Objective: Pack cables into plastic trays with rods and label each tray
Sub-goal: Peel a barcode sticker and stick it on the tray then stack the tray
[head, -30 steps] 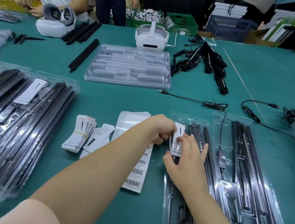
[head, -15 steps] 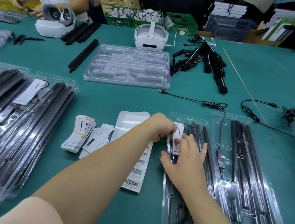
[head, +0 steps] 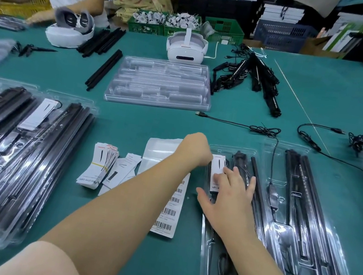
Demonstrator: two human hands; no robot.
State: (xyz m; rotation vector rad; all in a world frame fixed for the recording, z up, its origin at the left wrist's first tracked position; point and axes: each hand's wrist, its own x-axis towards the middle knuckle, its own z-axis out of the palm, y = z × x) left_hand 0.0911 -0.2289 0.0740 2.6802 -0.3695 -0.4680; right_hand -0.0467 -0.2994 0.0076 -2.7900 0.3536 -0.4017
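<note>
A clear plastic tray (head: 206, 249) with black rods and a coiled cable lies in front of me, right of centre. On its upper left part sits a white label card (head: 216, 167). My right hand (head: 228, 200) lies flat on the tray, fingertips pressing the card. My left hand (head: 195, 148), fingers curled, is at the card's upper left edge; its fingertips are hidden, so its grip cannot be made out. A second tray (head: 345, 256) with rods lies just to the right.
Label cards (head: 100, 164) in a banded bundle and a barcode sticker sheet (head: 168, 216) lie under my left forearm. Packed trays (head: 11, 157) stack at left. An empty tray (head: 160, 83), loose rods (head: 104, 69), cables (head: 263, 129) and two headsets stand farther back. People work across the table.
My right hand has slid slightly down and left along the tray, still pressing the card. The left hand stays at the card's top edge.
</note>
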